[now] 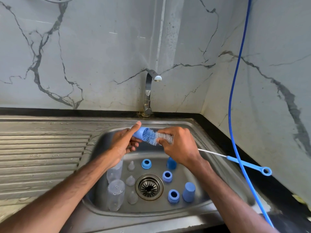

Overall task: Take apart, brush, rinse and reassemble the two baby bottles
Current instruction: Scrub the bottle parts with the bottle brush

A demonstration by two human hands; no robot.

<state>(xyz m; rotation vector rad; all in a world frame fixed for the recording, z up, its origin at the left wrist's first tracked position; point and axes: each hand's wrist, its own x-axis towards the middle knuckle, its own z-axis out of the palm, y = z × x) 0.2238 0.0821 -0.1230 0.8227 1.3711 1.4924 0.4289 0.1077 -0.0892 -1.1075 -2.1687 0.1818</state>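
Note:
My left hand (pixel 125 140) grips a blue bottle cap (pixel 139 133) above the sink, its index finger stretched along the cap. My right hand (pixel 176 145) pinches the bristle head of a blue-and-white bottle brush (pixel 154 137), whose tip sits inside the cap's mouth. The brush's wire stem and blue handle (pixel 247 163) stick out to the right. In the basin (pixel 208 195) lie clear bottles (pixel 116 192), clear teats (pixel 131 180), blue collar rings (pixel 146 163) and more blue caps (pixel 188 191).
A steel tap (pixel 149 91) stands behind the basin, with no water running. The ribbed draining board (pixel 42 153) spreads to the left. A blue hose (pixel 235 98) hangs down the right wall and crosses the black counter edge. The drain strainer (pixel 149 187) sits mid-basin.

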